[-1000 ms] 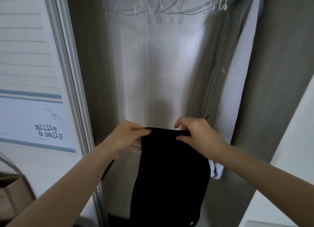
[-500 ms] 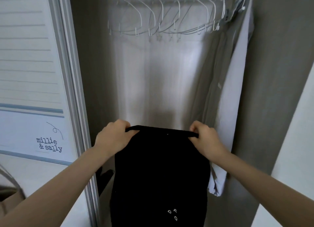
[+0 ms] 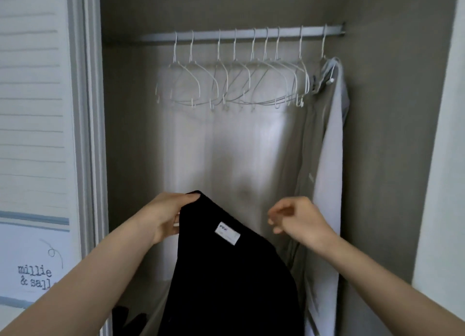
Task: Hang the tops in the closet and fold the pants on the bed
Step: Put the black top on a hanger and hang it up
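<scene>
The left hand (image 3: 169,216) pinches the top corner of a black top (image 3: 226,280), thumb over the fabric edge, and the garment hangs down and to the right from that one point, in front of the open closet. A white label (image 3: 227,233) shows just below the sloping upper edge. The right hand (image 3: 295,221) is off the cloth, just beside that edge, fingers loosely curled around nothing. Above, white wire hangers (image 3: 234,84) hang bare on the closet rail (image 3: 241,35), and a grey shirt (image 3: 324,159) hangs at the rail's right end. The top's lower part runs out of view at the bottom, and the label's print is too small to read. Half a second ago both hands stretched the upper edge level between them; now the right has let go, that side has dropped, and the rail has come into view.
</scene>
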Available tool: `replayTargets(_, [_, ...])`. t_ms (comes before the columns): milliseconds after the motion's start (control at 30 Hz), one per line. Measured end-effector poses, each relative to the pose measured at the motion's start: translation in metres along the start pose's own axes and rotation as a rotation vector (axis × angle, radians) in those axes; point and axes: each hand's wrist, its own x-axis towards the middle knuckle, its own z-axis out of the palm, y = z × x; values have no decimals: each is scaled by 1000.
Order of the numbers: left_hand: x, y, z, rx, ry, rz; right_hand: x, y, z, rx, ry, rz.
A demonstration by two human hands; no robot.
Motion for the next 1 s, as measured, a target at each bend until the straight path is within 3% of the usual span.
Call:
replayTargets(100, [20,5,15,98,55,139,25,-32,-40,247,325,-65])
replayTargets(200, [36,11,31,203,65,235,52,-69,-77,312,451,-122])
replayTargets(367, [60,32,46,383,172,462,88,-122,-113,167,600,-276])
replayTargets(533, [72,46,47,962,526,811,138,-148,-147,-72,793,-305])
replayTargets(600, [75,54,44,1057,625,837,160,-151,-160,-122,786,-246])
replayTargets(700, [85,64,39,1042,573,813,194,-152,-177,-149,695,-116])
replayTargets(867, [114,70,33,610,446,607,235,-132,-183,10,330,133])
replayTargets(1000, [133,73,32,499,389,569,256,-115,-178,92,303,225])
